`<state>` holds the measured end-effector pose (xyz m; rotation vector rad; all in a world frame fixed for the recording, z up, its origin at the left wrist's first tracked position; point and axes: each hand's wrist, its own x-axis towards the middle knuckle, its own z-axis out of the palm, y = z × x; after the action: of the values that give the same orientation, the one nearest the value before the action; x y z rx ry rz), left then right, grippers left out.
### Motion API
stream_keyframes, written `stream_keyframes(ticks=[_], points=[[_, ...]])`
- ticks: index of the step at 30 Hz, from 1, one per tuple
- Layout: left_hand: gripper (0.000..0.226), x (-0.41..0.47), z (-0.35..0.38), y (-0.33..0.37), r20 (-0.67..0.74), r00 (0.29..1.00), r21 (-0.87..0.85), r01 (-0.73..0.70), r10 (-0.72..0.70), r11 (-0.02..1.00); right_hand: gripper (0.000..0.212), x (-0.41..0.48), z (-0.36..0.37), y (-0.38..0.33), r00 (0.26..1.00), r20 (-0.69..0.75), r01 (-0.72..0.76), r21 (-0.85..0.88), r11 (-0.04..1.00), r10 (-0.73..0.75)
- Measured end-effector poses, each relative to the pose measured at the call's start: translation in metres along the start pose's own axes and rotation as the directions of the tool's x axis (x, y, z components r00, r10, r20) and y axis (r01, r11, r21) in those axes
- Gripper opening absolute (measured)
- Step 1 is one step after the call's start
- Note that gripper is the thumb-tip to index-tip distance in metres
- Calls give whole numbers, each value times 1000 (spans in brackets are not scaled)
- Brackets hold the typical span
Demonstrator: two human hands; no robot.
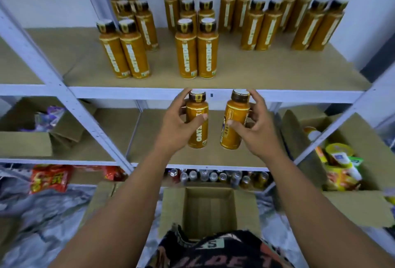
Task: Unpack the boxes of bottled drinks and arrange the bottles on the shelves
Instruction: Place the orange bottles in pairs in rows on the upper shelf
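We hold two bottles upright in front of the top shelf's (245,73) front edge, caps level with its white rail and a gap between them. Left hand (178,127): fingers curled round the left bottle (197,137), thumb across the label. Right hand (256,128): fingers curled round the right bottle (233,137), thumb on its front.

The top shelf carries standing bottles (186,56) in four paired rows, running from the back wall forward. A bare strip runs along the front edge. It is widest at the right front corner, where the rows stop well back. The left end is bare board too, and open lanes lie between the rows.

Behind the hands is the middle shelf (147,133). A brown box (25,142) at its left end holds bags; contents blurred. An open box (361,137) at the right holds yellow and green packets and a white tube. The shelf below has mixed cans and small bottles (213,176) along its front, with red snack packets (50,179) to the left. Under our arms stands an open carton (210,209), flaps out, its bare cardboard bottom showing.
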<state>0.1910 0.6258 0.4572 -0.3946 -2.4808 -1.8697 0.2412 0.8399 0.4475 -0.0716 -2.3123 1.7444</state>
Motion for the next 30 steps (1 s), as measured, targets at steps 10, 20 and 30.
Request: stream_keyframes(ticks=[10, 20, 30], points=[[78, 40, 9, 66, -73, 966, 6, -249, 248, 969, 87, 41, -29, -52, 979, -89, 174, -79, 981, -181], [73, 102, 85, 96, -2, 949, -58, -316, 317, 947, 87, 101, -92, -49, 936, -271, 205, -105, 973, -226], [74, 143, 122, 86, 12, 963, -16, -271, 271, 963, 86, 136, -119, -28, 954, -210, 185, -154, 971, -215]])
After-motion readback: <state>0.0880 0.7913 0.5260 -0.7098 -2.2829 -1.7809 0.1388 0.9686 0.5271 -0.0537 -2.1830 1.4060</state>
